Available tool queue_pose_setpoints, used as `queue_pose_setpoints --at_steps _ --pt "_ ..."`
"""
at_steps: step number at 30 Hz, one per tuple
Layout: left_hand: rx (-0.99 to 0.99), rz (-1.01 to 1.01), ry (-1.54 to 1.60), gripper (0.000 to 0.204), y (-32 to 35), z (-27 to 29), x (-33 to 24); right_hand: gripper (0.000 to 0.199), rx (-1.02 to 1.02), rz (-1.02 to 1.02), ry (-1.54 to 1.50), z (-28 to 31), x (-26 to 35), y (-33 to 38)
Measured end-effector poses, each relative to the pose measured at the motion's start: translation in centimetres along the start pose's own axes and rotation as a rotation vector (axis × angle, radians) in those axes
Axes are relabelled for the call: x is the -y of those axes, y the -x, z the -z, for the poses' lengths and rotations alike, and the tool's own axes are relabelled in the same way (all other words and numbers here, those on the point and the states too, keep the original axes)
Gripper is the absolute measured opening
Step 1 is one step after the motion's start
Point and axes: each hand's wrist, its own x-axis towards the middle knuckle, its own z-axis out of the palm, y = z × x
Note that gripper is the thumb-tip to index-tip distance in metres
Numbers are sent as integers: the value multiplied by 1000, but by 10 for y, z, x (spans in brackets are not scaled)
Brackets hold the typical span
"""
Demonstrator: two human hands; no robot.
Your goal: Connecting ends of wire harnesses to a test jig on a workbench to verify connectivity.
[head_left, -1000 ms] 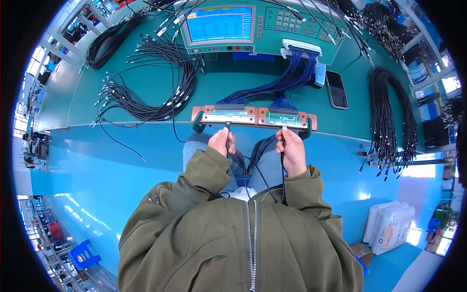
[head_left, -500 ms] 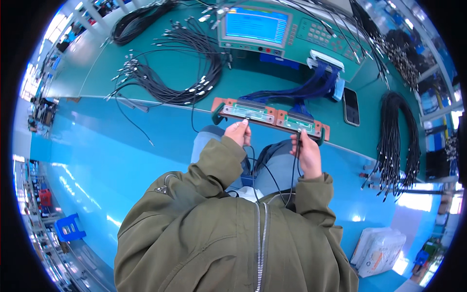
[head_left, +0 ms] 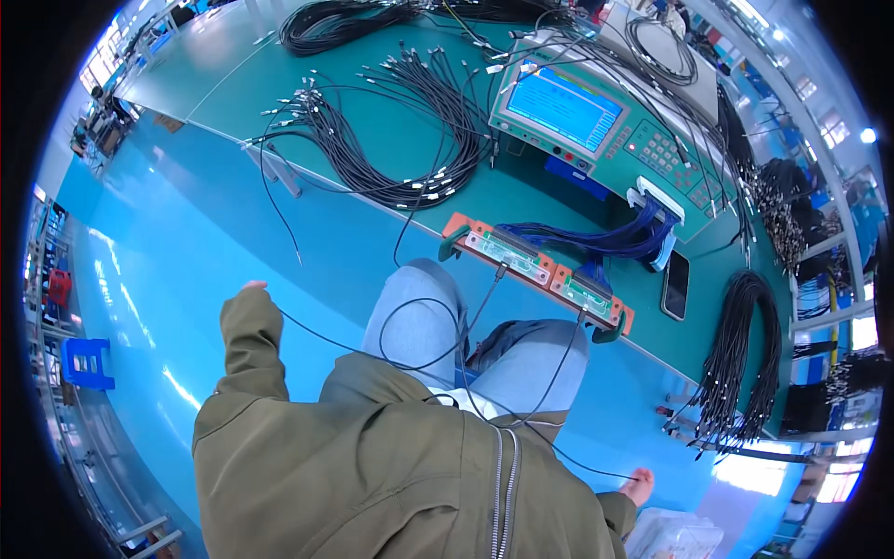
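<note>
Two plugged-in black cables hang from an orange test fixture (head_left: pixel 551 279) at the table's front edge. One plug (head_left: pixel 501 271) sits in its left green board, the other plug (head_left: pixel 584 315) in its right one. The cables (head_left: pixel 424 365) loop across my lap, and one strand runs out to each side. Out to the left, my left hand (head_left: pixel 252 285) is largely covered by its sleeve; a strand stretches up to it and appears held. Low on the right, my right hand (head_left: pixel 640 486) has its fingers closed around the other strand.
A tester with a lit screen (head_left: pixel 563 105) stands behind the fixture, joined to it by blue ribbon cables (head_left: pixel 605 239). A phone (head_left: pixel 676 285) lies to the right. Bundles of black cables lie at left (head_left: pixel 391 154) and hang over the right edge (head_left: pixel 745 359). A blue stool (head_left: pixel 87 363) stands far left.
Both hands have left the fixture and spread wide apart, the left outward and the right down and outward. The plugs stay in the fixture. The view has turned, shifting the table rightward.
</note>
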Motion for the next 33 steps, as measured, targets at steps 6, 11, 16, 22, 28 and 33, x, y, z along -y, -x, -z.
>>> queue_pose_setpoints --at_steps 6,11,16,22,28,33 --pt "203 501 1378 62 -61 -30 -97 30 -57 -102 673 -89 36 29" --pt "331 459 1626 59 -104 -1 -177 28 135 124 335 -153 76 42" --pt "340 361 1772 38 -101 12 -190 25 341 169 99 -189 109 93" --pt "742 -723 2223 35 33 88 -245 45 1062 -273 -593 -277 126 174" --pt "1507 -1705 1246 23 148 113 -293 72 1639 -834 -335 -434 142 293" --pt "649 -1511 1319 14 127 123 -247 24 1986 -395 -1104 -410 205 273"
